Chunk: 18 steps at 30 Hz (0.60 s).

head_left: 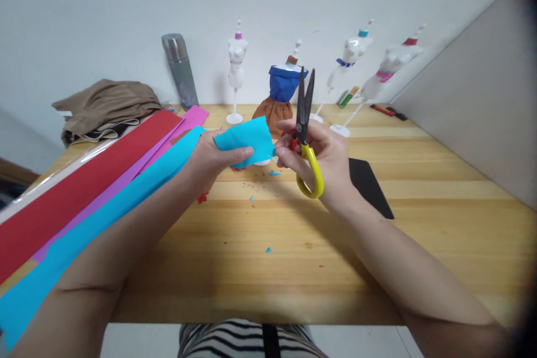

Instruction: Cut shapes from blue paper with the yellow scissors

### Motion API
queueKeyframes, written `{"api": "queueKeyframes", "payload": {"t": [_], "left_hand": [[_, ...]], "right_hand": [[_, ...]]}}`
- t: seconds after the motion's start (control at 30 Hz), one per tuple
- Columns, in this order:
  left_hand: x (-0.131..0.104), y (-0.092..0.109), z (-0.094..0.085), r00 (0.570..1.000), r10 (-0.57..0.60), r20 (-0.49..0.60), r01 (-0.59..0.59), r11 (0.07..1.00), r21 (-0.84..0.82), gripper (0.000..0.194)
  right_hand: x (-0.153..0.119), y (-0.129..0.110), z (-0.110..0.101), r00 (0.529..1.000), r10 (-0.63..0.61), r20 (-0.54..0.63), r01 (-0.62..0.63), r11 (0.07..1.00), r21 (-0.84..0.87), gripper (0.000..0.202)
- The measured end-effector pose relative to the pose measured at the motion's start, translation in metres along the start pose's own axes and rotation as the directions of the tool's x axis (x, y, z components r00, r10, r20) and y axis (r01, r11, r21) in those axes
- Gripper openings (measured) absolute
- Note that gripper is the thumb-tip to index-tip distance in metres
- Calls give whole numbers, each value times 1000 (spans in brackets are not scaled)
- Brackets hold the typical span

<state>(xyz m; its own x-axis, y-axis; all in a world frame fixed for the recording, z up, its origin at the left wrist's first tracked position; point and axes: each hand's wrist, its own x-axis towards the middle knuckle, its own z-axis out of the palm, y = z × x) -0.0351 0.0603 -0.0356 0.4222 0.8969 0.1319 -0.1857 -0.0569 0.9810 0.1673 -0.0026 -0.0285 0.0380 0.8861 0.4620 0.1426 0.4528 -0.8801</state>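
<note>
One blue sheet (247,135), likely light, soft and best pinched near an edge, hung over the worktop (293,285), clasped in our left grip (215,159), while our right grip (329,151) curled around scissors (301,131).

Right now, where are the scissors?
Just right of centre in the head view: the scissors are in the right hand, pointing up, right of the turquoise piece the left hand holds.

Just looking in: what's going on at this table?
A person's left hand holds a turquoise sheet. The right hand holds scissors, blades up and slightly apart, with its fingertips at the sheet's right edge. Small turquoise scraps lie on the wooden table. Behind stand four mannequins, one in a blue top and brown skirt.
</note>
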Motion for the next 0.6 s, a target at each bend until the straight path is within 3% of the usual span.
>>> {"api": "queueKeyframes", "payload": {"t": [0.2, 0.37, 0.5, 0.6], "left_hand": [[-1, 7, -1, 999, -15, 34, 13, 999, 51, 44], [2, 2, -1, 996, 26, 80, -37, 991, 132, 38], [1, 1, 2, 986, 92, 140, -110, 985, 132, 36], [-2, 5, 5, 993, 51, 105, -62, 992, 110, 39]], "right_hand": [[0, 0, 0, 999, 42, 6, -42, 999, 14, 29], [3, 5, -1, 999, 5, 33, -6, 1000, 28, 41], [5, 7, -1, 991, 100, 90, -105, 992, 63, 48], [5, 6, -1, 987, 136, 81, -143, 986, 83, 45]]}}
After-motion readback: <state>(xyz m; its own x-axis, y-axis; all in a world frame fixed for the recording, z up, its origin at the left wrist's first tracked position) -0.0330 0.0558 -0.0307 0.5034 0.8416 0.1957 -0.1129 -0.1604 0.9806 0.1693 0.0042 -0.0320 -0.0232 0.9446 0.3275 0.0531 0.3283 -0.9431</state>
